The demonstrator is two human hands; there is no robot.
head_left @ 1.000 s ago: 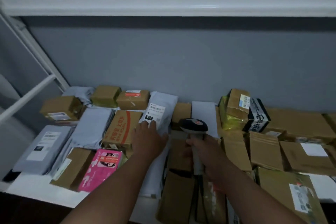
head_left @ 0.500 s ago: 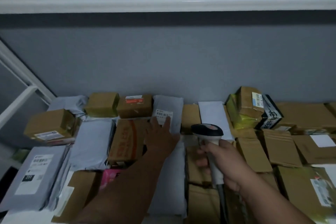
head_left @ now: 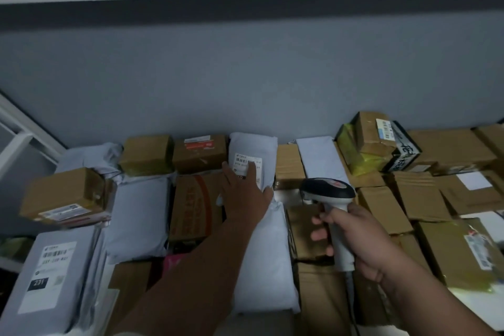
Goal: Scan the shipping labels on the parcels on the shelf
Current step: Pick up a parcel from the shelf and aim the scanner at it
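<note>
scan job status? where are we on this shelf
Done: nothing in the picture shows which parcels are already scanned. In hand: the left hand lies with straight fingers on the grey mailer, partly covering its shipping label; the right hand grips the scanner, head near that label. Left: labels also show on the large grey bag, the tilted box and the stacked box.

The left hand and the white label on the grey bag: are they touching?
Touching. In the head view the left hand lies flat on the grey bag, its fingers overlapping the white label.
</note>
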